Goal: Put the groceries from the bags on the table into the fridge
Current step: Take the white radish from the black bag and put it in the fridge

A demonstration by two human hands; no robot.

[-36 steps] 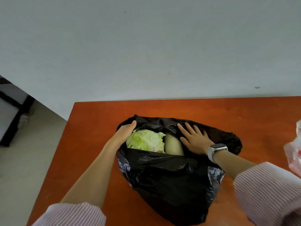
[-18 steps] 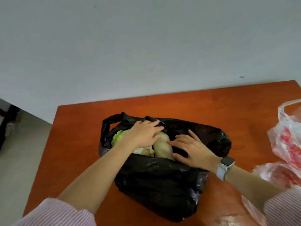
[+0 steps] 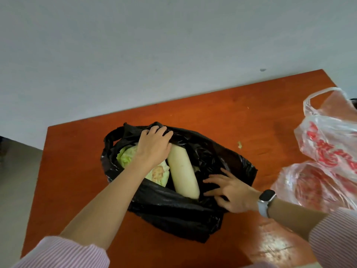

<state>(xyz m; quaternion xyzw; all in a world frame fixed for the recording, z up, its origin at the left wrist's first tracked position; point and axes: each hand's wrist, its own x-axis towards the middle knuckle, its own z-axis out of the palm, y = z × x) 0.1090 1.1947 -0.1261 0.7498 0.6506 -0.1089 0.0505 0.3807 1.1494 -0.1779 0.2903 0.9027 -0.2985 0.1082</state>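
Note:
A black plastic bag (image 3: 173, 211) lies open on the orange-brown table (image 3: 77, 171). Inside it a long white radish (image 3: 183, 171) lies beside a pale green cabbage (image 3: 125, 157). My left hand (image 3: 154, 146) reaches over the cabbage and curls around the far end of the radish and the bag's back rim; whether it grips is unclear. My right hand (image 3: 229, 190), with a watch on the wrist, rests fingers spread on the bag's right side, just right of the radish's near end.
Two translucent bags with red print sit at the table's right, one at the back (image 3: 328, 136) and one nearer (image 3: 313, 186). A small green scrap (image 3: 240, 145) lies on the table. A grey wall stands behind; the table's left edge drops to the floor.
The view swung right, showing the red-printed bags. My left hand moved from the bag's left rim over the cabbage to the radish's far end. My right hand slid down to the bag's right side.

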